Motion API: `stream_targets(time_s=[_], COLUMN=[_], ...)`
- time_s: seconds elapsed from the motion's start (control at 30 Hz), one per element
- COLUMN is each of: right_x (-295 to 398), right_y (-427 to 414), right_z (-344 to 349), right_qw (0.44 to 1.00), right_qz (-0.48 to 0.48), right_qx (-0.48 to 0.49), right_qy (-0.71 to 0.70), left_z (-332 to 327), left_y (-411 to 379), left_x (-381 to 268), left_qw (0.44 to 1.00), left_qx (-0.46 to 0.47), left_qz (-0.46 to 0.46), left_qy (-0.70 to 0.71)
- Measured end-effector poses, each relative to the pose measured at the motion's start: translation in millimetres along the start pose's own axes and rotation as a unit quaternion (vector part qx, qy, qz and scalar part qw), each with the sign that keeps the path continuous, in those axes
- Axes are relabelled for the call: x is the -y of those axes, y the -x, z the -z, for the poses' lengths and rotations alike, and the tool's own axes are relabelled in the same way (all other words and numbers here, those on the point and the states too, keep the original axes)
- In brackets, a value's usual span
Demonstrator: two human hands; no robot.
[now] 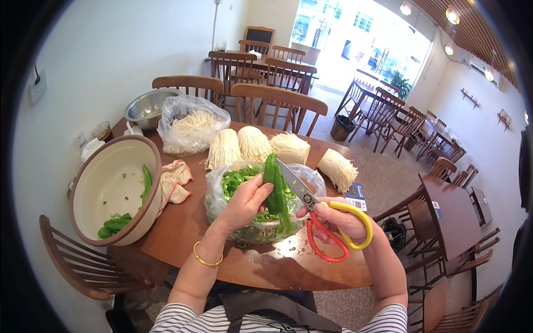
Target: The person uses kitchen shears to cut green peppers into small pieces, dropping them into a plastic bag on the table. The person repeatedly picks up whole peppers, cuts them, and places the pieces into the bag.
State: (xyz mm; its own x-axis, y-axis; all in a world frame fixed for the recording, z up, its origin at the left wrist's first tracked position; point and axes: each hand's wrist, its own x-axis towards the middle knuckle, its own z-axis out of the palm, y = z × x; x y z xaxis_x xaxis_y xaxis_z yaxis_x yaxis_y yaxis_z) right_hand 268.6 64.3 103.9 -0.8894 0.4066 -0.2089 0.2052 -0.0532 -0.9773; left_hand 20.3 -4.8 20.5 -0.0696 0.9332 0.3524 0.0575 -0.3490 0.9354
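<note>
My left hand [249,199] grips long green peppers [273,187] upright over a clear plastic bag [216,200] filled with cut green pepper pieces [239,181]. In my right hand [339,222] are scissors [306,195] with one yellow and one red handle. Their blades point up and left, beside the upper part of the peppers. At the left stands a large cream basin [157,166] with a brown rim; several whole green peppers [114,226] lie inside it. Behind the bag, bundles of enoki mushrooms [253,145] are set in a row.
A clear bag of loose enoki [193,125] and a steel bowl [148,109] stand at the back left. Work gloves [174,183] lie beside the basin. A printed card [356,195] is near the right edge of the wooden table [333,270]. Wooden chairs [279,98] surround it.
</note>
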Motion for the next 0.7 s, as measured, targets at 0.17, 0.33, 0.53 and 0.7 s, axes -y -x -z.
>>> stream_targets(time_s=[0.17, 0.33, 0.53, 0.7], right_x=[9.7, 3.4, -12.5, -16.1], right_y=[-0.5, -5.2, -8.1, 11.0], right_z=[-9.1, 5.7, 16.9, 10.8], right_qw=[0.997, 1.0, 0.994, 0.995], right_qz=[0.012, 0.01, 0.028, 0.07], right_qx=[-0.029, 0.0, 0.043, -0.001], right_qy=[0.067, -0.01, -0.095, -0.074], left_z=[0.6, 6.3, 18.7, 29.3], left_y=[2.6, -1.3, -5.3, -12.6], left_x=[-3.6, 3.1, 16.9, 29.3], left_qw=[0.999, 0.997, 0.98, 0.938], left_qx=[0.035, 0.042, 0.052, -0.079], left_qz=[0.011, 0.005, 0.043, 0.049], left_qy=[-0.022, 0.067, 0.185, 0.333])
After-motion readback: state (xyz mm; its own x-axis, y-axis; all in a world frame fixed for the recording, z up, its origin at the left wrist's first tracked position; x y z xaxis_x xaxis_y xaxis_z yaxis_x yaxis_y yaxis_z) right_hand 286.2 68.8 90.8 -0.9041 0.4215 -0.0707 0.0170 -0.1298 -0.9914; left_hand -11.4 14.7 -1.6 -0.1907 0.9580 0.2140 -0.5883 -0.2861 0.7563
